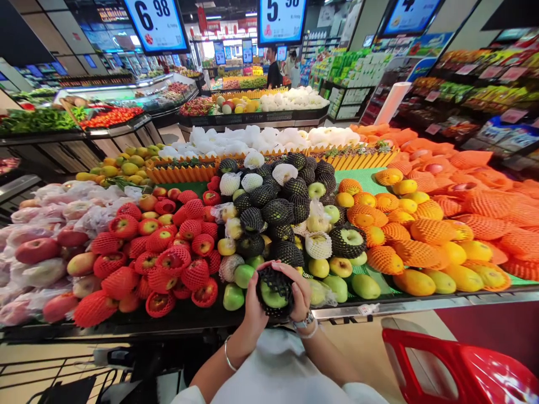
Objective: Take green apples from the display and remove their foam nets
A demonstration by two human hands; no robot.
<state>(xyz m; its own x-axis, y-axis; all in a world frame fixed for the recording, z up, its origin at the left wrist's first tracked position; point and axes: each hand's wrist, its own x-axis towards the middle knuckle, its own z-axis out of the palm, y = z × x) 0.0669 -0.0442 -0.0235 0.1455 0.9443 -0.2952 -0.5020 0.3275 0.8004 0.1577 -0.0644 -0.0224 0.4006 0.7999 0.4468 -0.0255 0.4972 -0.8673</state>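
A green apple (pixel 273 293) in a black foam net sits between my two hands, low over the front edge of the fruit stand. My left hand (pixel 254 300) wraps its left side, and my right hand (pixel 300 292) closes round the right side; the fingertips come together at the top. Bare green apples (pixel 234 296) lie just left of my left hand. Behind my hands is a heap of black-netted apples (pixel 278 211), some in white nets. To the right of my right hand lies a yellow-green apple (pixel 319 267).
Red-netted apples (pixel 160 258) fill the left of the stand, with bagged apples (pixel 40 247) beyond. Mangoes in orange nets (pixel 425 230) lie on the right. A metal rail (pixel 404 300) edges the stand. A red plastic seat or basket (pixel 475 365) stands at lower right; people (pixel 273 70) are far back.
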